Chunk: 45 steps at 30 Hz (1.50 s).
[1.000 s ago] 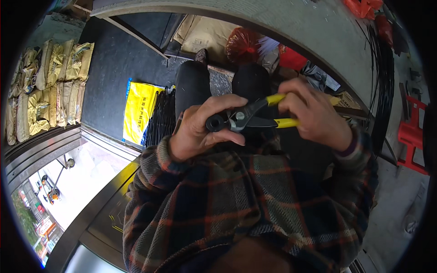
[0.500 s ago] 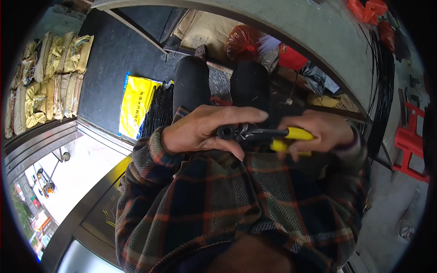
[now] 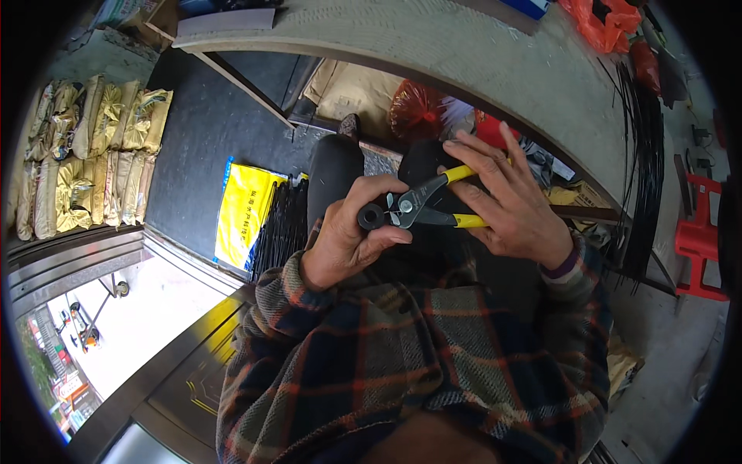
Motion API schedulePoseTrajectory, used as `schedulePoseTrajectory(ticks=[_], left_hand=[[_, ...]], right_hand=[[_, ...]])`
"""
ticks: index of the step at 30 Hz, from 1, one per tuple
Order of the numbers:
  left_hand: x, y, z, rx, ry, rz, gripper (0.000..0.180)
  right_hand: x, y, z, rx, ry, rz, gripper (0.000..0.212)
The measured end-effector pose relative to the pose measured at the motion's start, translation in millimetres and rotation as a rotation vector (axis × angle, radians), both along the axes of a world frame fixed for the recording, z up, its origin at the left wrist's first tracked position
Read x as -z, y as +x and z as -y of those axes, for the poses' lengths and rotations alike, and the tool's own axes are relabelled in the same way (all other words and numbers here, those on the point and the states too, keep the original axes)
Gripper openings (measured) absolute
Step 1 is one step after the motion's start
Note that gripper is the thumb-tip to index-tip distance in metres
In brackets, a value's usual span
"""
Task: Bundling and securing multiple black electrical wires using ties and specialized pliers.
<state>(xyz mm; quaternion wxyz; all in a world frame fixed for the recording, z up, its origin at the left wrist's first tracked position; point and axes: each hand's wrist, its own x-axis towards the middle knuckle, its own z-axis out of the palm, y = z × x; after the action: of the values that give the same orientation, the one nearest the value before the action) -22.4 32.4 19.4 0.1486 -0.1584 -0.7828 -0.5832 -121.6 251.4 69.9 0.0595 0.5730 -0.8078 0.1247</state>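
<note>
In front of my lap, my left hand pinches a black, thick-walled piece with a round hole between thumb and forefinger. Beside it are the jaws of black pliers with yellow handle grips; small pale bits show at the jaws. My right hand holds the handles, which are spread apart, with some fingers stretched out past the upper grip. Whether the jaws touch the black piece, I cannot tell.
Ahead stands a grey worktable. Lower left of it lie a yellow bag and a bundle of thin black strips. Stacked sacks stand at far left, a red plastic stool at far right. Long black strips hang off the table's right side.
The pliers have tilted and their handles have spread. My right hand has loosened its closed grip and its fingers have stretched upward. The view has shifted slightly.
</note>
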Motion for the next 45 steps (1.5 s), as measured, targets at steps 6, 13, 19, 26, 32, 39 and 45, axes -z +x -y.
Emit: schedulePoseTrajectory(ticks=[6,13,19,26,32,39,45], left_hand=[[3,1,0,-0.078,0.148,0.030,0.046],[17,-1,-7,-0.378,0.307,0.077,0.056],[24,-20,4,-0.423,0.422,0.139,0.077],[24,-36,16,-0.031,0.371,0.183,0.059],[29,-52,29,0.003,0.384,0.149,0.055],[35,-59,39,0.000,0.419,0.159,0.055],[35,-56,39,-0.044,0.414,0.157,0.057]], right_hand=[[14,-4,2,-0.010,-0.031,0.141,0.035],[79,13,46,0.050,-0.428,0.465,0.017],[55,-35,63,0.333,-0.804,1.277,0.019],[16,-255,117,0.574,-0.587,0.304,0.017],[31,-342,153,0.738,-0.065,-0.125,0.020],[44,-354,156,0.737,-0.061,-0.158,0.023],[41,-352,158,0.694,-0.116,-0.096,0.026]])
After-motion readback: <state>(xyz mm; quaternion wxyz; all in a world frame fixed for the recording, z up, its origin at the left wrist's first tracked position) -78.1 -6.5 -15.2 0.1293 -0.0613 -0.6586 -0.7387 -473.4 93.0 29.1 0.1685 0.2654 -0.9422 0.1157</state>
